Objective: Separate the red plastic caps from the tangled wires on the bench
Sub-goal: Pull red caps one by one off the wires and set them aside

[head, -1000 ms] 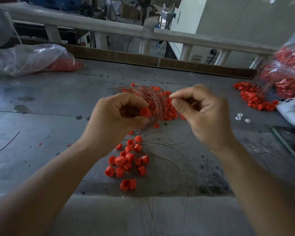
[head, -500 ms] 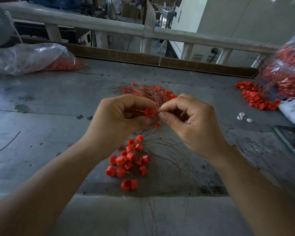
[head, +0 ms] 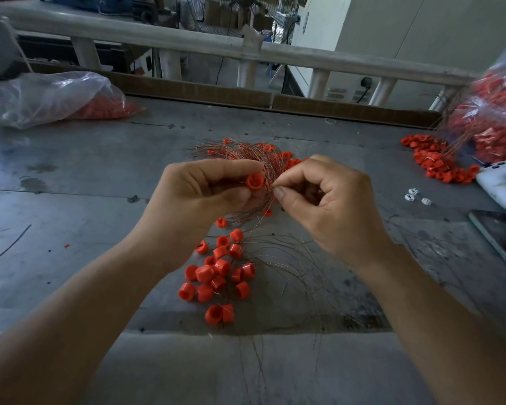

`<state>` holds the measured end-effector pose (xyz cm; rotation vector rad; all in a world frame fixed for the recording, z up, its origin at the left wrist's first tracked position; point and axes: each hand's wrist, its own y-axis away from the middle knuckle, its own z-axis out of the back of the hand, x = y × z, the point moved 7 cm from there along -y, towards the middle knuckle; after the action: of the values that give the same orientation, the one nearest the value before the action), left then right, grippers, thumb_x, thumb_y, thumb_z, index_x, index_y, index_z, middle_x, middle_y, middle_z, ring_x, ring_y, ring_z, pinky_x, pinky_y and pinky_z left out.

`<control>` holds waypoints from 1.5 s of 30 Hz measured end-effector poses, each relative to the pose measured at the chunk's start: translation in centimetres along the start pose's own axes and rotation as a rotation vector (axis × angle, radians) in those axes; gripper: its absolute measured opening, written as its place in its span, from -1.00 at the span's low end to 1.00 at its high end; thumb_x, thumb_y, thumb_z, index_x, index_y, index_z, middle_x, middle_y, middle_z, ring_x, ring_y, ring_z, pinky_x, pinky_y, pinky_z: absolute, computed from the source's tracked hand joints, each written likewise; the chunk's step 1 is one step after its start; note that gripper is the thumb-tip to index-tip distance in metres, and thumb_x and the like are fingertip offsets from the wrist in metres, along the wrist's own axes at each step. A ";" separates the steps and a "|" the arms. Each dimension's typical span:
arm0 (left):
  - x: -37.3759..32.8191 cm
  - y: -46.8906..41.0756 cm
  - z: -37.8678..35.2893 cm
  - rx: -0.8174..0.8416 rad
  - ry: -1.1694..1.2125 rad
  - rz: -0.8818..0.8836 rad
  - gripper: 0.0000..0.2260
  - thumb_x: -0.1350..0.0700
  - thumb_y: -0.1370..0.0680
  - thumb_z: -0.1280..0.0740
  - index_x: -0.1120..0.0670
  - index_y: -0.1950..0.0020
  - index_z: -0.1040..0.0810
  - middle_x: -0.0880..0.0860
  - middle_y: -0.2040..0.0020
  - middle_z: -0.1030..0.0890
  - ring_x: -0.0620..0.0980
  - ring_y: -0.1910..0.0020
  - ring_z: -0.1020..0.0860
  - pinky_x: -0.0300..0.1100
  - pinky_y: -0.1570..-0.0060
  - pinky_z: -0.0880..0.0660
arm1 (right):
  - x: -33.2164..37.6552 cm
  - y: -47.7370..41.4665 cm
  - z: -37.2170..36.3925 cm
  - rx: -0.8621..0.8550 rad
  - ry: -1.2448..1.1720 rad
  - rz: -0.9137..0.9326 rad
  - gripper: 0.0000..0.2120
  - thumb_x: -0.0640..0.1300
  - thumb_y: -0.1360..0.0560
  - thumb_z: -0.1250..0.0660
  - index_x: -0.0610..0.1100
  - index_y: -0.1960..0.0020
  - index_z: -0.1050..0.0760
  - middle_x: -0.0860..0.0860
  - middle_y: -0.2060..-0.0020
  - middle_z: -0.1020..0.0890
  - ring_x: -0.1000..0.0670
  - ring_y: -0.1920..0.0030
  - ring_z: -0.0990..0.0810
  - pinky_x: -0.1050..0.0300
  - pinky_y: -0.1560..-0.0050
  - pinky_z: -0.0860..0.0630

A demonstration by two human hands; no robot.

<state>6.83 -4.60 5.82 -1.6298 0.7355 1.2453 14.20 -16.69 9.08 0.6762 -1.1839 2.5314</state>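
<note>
Holding one red cap (head: 254, 181) between thumb and fingertips above the middle of the bench (head: 100, 176), the left hand (head: 199, 197) braces it; the right hand (head: 327, 200) pinches a wire (head: 270, 173) beside it. Next likely needs a steady pull apart.

Loose caps (head: 216, 273) on bench (head: 100, 176) nearest us; wire tangle (head: 246, 154) behind them. To our left, bag (head: 50, 97) at far edge; to our right, second bag (head: 494, 121) with cap heap (head: 438, 162) just beside it.

workshop | worn metal bench (head: 85, 176) | bagged red caps (head: 491, 124)
</note>
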 end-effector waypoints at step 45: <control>1.3 0.0 -0.7 0.059 0.416 0.196 -0.79 0.34 -0.31 -0.28 0.16 0.21 -0.68 0.12 0.24 -0.67 -0.04 0.24 -0.66 -0.31 0.25 -0.56 | -10.8 0.2 0.2 0.098 0.311 -0.477 -0.94 -0.16 -0.45 -0.35 -0.03 0.11 -0.59 0.18 0.30 -0.55 0.17 0.27 -0.49 0.28 0.15 -0.39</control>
<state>7.49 -5.19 4.60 -1.8235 1.2013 1.0118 23.40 -17.40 3.53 0.4892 -0.6975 2.1944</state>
